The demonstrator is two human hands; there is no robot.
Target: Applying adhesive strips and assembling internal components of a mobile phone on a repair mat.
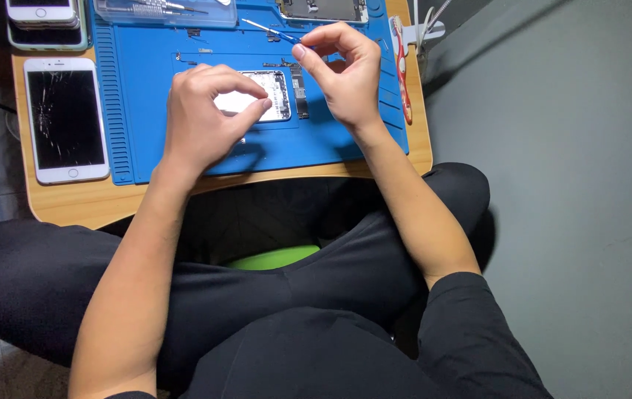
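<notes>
The left hand pinches the opened phone lying crosswise just past its fingertips; the right hand grips a thin screwdriver above it, pointing leftward.

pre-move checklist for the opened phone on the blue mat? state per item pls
1. Left hand steadies the opened phone: ok, fingertips on it.
2. Right hand grips the thin blue-handled tool: ok, pinched.
3. Tool tip on a screw: cannot tell, too small.
4. Phone lies on the blue mat: ok.
5. Loose small parts kept on the mat: ok, some lie above the phone.
6. Cracked white phone apart from the work: ok, on the table left of the mat.
</notes>
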